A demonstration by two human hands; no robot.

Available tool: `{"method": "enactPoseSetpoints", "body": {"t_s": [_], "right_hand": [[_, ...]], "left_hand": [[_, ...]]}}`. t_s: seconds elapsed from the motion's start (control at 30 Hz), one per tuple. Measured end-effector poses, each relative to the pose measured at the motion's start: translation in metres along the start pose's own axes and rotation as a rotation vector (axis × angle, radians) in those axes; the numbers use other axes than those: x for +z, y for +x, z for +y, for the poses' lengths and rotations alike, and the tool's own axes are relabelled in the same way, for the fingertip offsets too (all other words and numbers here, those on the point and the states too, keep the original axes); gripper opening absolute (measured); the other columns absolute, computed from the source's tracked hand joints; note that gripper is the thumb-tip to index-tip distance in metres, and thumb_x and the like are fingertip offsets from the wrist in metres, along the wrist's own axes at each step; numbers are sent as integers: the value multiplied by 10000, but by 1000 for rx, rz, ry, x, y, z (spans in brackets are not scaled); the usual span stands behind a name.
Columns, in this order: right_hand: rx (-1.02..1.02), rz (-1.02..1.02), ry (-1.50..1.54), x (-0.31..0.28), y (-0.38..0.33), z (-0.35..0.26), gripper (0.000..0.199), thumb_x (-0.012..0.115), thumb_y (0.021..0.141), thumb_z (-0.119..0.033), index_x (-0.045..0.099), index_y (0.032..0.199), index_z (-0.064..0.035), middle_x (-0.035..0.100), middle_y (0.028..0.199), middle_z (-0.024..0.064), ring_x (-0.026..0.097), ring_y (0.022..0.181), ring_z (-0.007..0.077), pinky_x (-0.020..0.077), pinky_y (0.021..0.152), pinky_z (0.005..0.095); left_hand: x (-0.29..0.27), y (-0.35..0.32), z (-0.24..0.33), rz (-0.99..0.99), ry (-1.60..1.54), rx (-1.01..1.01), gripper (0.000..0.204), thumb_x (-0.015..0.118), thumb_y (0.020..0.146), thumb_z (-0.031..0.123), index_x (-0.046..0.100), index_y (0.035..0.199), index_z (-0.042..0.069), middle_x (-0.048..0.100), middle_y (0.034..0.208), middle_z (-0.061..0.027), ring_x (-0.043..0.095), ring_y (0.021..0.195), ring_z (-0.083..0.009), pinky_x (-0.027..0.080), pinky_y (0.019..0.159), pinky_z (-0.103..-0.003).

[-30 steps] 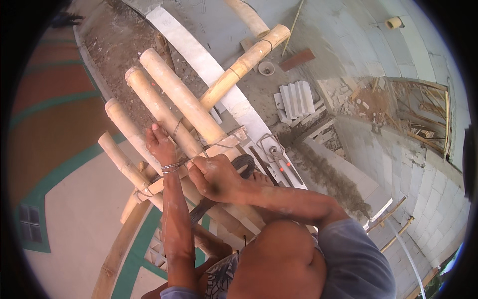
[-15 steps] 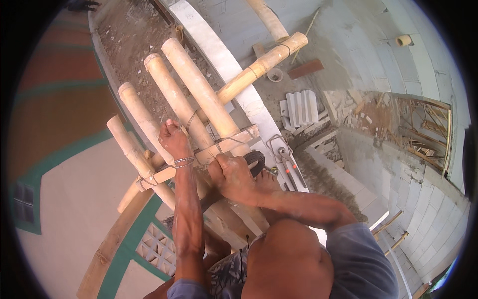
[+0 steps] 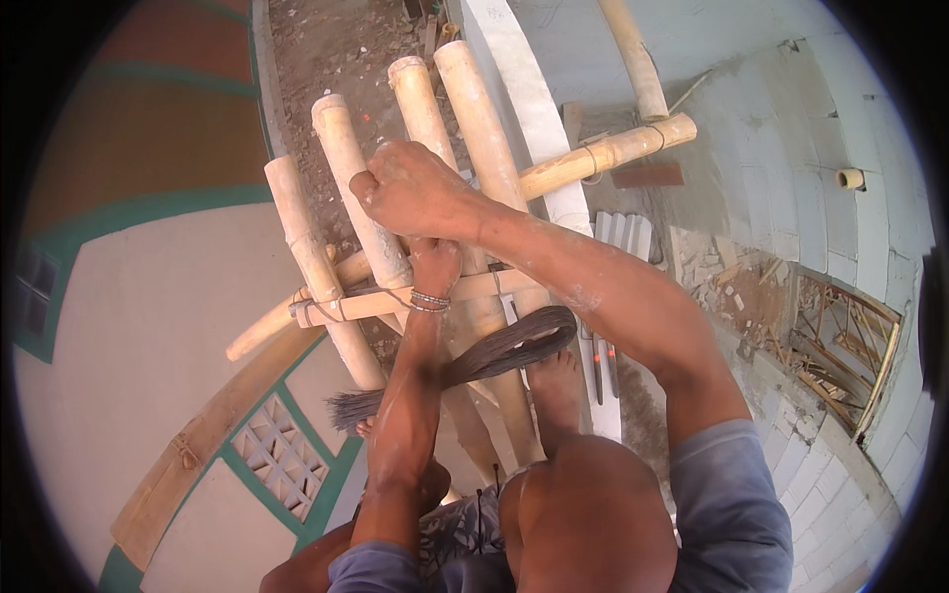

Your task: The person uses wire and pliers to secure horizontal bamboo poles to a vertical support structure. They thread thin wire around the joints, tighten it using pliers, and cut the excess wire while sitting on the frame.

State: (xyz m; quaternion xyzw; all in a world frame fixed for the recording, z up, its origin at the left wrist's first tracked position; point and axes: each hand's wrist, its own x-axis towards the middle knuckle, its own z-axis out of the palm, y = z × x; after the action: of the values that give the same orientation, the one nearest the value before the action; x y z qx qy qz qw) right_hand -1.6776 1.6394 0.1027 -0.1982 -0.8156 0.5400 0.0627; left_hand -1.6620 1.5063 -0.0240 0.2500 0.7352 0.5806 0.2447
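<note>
My left hand (image 3: 435, 265), a beaded bracelet at its wrist, is closed just above a flat wooden crosspiece (image 3: 381, 299) lashed over bamboo poles (image 3: 486, 128). My right hand (image 3: 410, 188) makes a fist above and slightly left of it, over the poles, its forearm crossing in front of them. Whatever thin thing either hand pinches is too small to make out. Across my left forearm lies a folded bundle of dark wire-like strands (image 3: 514, 346), looped at the right and frayed at the left. Dark ties (image 3: 326, 308) bind the crosspiece to a pole.
My bare foot (image 3: 554, 381) rests by the poles. Beside it, metal pincers (image 3: 605, 376) lie on a white wall top (image 3: 534, 89), partly behind my right arm. A bamboo crossbar (image 3: 613, 148) reaches right. Rubble (image 3: 707, 277) and stacked pale sheets (image 3: 623, 235) lie far below.
My right hand has swung up and left from beside the crosspiece, past my left hand. The left hand has come down nearer the crosspiece. The view has shifted; more of the dark bundle shows.
</note>
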Motion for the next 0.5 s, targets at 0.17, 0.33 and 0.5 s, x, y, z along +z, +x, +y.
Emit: {"method": "enactPoseSetpoints", "body": {"t_s": [0.17, 0.33, 0.5], "right_hand": [[-80, -89, 45, -6, 32, 12, 448, 545, 1010, -248, 690, 802, 121, 675, 792, 318, 695, 763, 438, 560, 795, 517], [-281, 8, -420, -30, -5, 33, 287, 557, 998, -179, 716, 890, 34, 722, 1041, 188, 681, 980, 387, 540, 935, 471], [-302, -213, -748, -45, -53, 70, 144, 655, 879, -101, 748, 838, 1, 737, 987, 173, 718, 907, 400, 574, 842, 512]], "left_hand": [[-2, 13, 7, -85, -10, -26, 210, 595, 1059, 123, 700, 1044, -59, 691, 895, -102, 565, 829, -135, 469, 772, -328], [4, 18, 20, -8, 66, 2, 242, 569, 1080, 155, 652, 974, -47, 595, 724, -90, 491, 691, -151, 448, 660, -344], [1, 23, 15, -39, 131, -27, 309, 569, 1091, 210, 614, 911, -38, 559, 707, -112, 460, 676, -163, 429, 640, -364]]}}
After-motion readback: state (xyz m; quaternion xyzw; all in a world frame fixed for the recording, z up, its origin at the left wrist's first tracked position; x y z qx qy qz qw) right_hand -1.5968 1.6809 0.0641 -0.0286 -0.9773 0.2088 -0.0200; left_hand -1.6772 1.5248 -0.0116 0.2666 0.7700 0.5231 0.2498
